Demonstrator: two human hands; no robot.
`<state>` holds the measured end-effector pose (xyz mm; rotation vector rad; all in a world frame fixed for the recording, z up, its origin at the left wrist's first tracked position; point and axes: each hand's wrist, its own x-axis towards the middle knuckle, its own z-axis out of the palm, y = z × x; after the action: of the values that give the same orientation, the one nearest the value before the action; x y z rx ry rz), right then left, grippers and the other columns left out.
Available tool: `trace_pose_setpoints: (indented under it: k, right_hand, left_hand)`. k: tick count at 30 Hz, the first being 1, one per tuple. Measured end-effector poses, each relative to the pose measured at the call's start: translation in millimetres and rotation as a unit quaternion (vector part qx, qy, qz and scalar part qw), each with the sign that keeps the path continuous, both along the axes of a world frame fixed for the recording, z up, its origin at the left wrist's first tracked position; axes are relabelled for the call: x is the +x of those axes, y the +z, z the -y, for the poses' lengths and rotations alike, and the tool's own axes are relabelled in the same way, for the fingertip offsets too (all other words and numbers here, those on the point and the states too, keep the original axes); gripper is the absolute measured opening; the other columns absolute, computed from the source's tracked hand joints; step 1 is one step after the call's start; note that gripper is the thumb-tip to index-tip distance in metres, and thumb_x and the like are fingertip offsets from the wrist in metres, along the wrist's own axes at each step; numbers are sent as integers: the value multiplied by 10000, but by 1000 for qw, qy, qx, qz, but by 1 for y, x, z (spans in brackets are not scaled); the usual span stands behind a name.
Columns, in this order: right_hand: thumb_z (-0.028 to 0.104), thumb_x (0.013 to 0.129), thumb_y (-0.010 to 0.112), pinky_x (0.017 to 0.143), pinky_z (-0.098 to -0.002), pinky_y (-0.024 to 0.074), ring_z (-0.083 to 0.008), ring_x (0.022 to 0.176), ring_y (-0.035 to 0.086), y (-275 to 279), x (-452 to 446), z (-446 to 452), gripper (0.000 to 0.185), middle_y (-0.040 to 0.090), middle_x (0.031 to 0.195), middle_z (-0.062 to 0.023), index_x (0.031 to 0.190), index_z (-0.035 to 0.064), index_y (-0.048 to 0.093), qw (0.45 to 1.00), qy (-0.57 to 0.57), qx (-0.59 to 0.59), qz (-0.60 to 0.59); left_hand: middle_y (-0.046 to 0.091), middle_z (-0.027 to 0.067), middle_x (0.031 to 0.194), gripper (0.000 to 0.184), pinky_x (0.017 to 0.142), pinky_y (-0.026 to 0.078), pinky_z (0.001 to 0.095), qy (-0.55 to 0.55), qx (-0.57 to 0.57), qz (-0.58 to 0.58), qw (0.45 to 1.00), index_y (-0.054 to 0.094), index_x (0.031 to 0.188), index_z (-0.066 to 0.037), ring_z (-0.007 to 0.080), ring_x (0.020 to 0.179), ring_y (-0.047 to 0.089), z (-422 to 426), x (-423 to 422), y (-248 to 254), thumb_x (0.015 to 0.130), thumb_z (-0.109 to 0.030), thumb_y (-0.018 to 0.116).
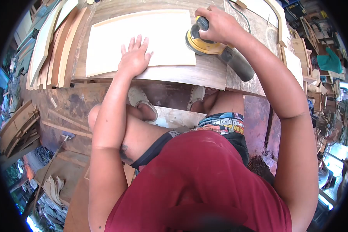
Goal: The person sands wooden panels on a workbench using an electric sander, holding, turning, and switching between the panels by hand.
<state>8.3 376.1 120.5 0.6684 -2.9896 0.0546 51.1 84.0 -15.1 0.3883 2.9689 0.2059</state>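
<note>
A pale rectangular panel [166, 36] with a raised wooden edge lies on the worktable [205, 75]. My left hand [134, 60] rests flat on its lower middle part, fingers spread. At the panel's right edge sits a yellow and black sander [205, 45] with a dark dust canister [239, 63] pointing toward the lower right. My right hand [216, 25] is wrapped round the sander's black top. The sander's round pad is partly hidden beneath its body.
Wooden boards and framed panels [52, 50] lean at the table's left. More framed pieces [292, 65] stand on the right. A dark cord [244, 17] runs behind my right hand. Curved wooden parts [19, 123] and a hammer-like tool [67, 135] are at the lower left.
</note>
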Motion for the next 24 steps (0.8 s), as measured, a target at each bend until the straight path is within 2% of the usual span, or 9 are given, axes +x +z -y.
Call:
trace_pose_setpoints:
  k: [3,4,7,12,15,19,21,24]
  right_hand:
    - [270,762,750,911,-456,555,-350,1080,652,1,17,2,479,627,1109,-156,1220,191,633,1000,3,10,22]
    - [294,764,778,887,-472,586,-371,1056,684,2,23,3,559,633,1156,-193,1297,212,630,999,21,34,28]
    - [291,776,775,881,-460,591,-367,1045,688,9,47,15,557,632,1150,-190,1305,206,624,998,22,50,38]
    - [281,781,769,886,-480,595,-366,1136,642,14,57,21,575,598,1199,-194,1328,204,613,996,20,41,79]
    - [289,774,765,906,-476,587,-364,1108,656,14,50,28,582,608,1180,-196,1329,204,611,995,4,41,86]
    - [298,770,752,929,-470,580,-366,1105,666,11,6,27,586,617,1192,-206,1330,197,609,997,-13,37,65]
    - [308,779,736,954,-457,572,-356,1113,673,13,-22,22,593,629,1235,-204,1346,198,604,994,-79,33,65]
    - [320,786,731,984,-447,562,-343,1143,668,12,-62,8,618,629,1287,-187,1377,208,588,992,-94,23,77]
  left_hand:
    - [172,166,1706,652,1250,90,602,6,-11,5,1000,273,1627,-147,356,1581,134,-1,-2,-1,1049,-407,428]
    - [166,167,1707,651,1250,89,602,6,-15,7,1000,270,1628,-148,358,1581,132,-2,-2,-1,1051,-403,427]
    - [162,170,1707,650,1251,88,602,5,-16,9,1000,267,1628,-147,361,1581,131,-2,-1,-2,1052,-398,431]
    - [185,171,1700,656,1256,97,601,9,-5,15,1000,296,1616,-128,358,1579,134,-2,-2,1,1045,-410,455]
    - [173,166,1705,667,1251,101,605,13,-2,32,999,280,1622,-137,355,1581,137,-3,-1,6,1045,-424,451]
    - [172,161,1707,679,1252,101,607,15,-8,27,999,279,1624,-139,351,1581,135,-1,-2,0,1042,-440,455]
    - [169,160,1708,684,1253,100,606,10,-5,31,999,278,1625,-143,351,1582,133,-1,-2,-1,1039,-447,456]
    - [170,158,1708,699,1254,94,604,15,-8,48,999,281,1625,-148,349,1583,129,-3,-4,2,1028,-455,474]
